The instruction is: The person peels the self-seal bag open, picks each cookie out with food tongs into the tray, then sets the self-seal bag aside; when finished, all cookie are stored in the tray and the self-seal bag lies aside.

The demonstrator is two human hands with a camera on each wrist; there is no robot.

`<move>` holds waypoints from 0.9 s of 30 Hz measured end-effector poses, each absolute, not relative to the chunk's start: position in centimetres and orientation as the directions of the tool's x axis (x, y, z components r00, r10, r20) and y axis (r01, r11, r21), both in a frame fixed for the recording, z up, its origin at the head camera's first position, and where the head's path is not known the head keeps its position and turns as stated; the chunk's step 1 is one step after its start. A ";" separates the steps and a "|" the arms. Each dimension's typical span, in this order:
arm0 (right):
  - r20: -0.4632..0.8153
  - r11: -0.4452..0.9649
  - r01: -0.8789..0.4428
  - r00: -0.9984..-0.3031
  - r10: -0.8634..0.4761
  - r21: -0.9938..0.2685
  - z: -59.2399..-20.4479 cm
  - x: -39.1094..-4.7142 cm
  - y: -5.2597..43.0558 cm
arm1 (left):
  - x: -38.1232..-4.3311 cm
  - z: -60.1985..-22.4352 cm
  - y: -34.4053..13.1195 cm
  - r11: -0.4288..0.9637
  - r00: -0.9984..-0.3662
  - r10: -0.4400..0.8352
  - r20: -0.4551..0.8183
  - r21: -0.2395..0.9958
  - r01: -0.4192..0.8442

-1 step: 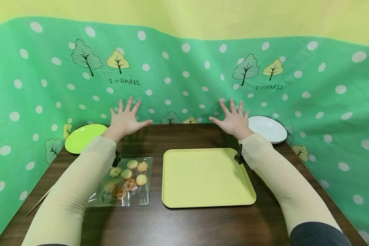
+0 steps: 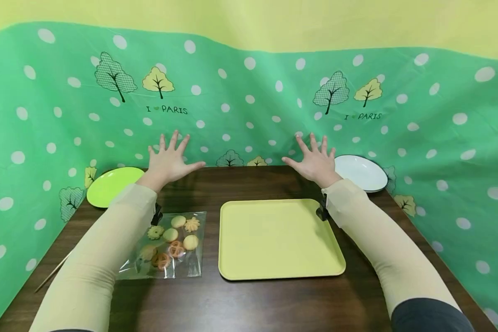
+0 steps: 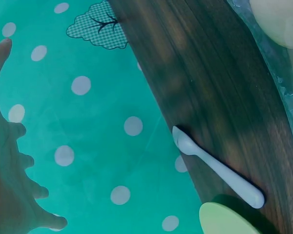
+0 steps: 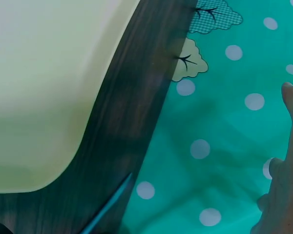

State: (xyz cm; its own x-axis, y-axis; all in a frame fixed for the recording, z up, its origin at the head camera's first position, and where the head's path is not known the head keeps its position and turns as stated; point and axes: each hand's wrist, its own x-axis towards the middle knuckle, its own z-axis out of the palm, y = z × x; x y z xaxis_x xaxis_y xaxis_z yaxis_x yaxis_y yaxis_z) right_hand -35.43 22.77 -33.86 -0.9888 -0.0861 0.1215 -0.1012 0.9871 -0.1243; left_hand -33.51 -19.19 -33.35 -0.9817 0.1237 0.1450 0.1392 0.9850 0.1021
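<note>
Both hands reach forward above the back of the table, palms down and fingers spread. My left hand (image 2: 168, 161) holds nothing. It is nearest to a bright green plate (image 2: 112, 186), partly behind that forearm. In the left wrist view, a pale spoon-like utensil (image 3: 219, 168) lies beside the green plate; the left arm hides it in the head view. My right hand (image 2: 315, 161), also holding nothing, is beside a white dark-rimmed dish (image 2: 361, 173). Between the forearms lie a pale yellow tray (image 2: 280, 240) and a clear plastic bag (image 2: 195, 265) with several biscuits (image 2: 191, 242).
A thin brown stick (image 2: 51, 272) lies left, partly under the left forearm. In the right wrist view, a thin bluish pointed thing (image 4: 107, 204) shows; I cannot tell its kind. Green dotted cloth (image 2: 249, 99) hangs around the dark wooden table (image 2: 249, 304).
</note>
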 end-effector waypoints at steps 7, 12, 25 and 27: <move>0.122 0.987 -0.114 -0.987 -0.100 -0.110 -34.2 -36.1 22.2 | -33.6 -34.1 -20.0 0.986 -0.985 0.107 0.135 0.115 0.123; 0.109 0.982 -0.151 -0.984 -0.139 -0.112 -33.6 -36.4 21.4 | -33.4 -33.8 -20.8 0.984 -0.988 0.090 0.123 0.142 0.107; 0.135 0.802 -0.561 -0.828 -0.544 -0.204 -34.0 -31.1 16.2 | -26.7 -34.4 -26.4 0.828 -0.894 0.445 0.056 0.354 0.434; 0.148 0.718 -0.644 -0.762 -0.630 -0.263 -34.7 -29.7 14.5 | -24.9 -35.3 -27.6 0.815 -0.880 0.472 0.054 0.354 0.459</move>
State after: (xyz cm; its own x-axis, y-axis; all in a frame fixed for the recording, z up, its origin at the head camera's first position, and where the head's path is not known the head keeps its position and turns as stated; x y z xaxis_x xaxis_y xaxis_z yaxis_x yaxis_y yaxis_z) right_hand -29.73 14.55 -34.70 -0.7623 -0.6302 0.1477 -0.6445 0.7179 -0.2633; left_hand -24.86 -27.64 -35.32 -0.8798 0.4723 0.0542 0.4592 0.8147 0.3542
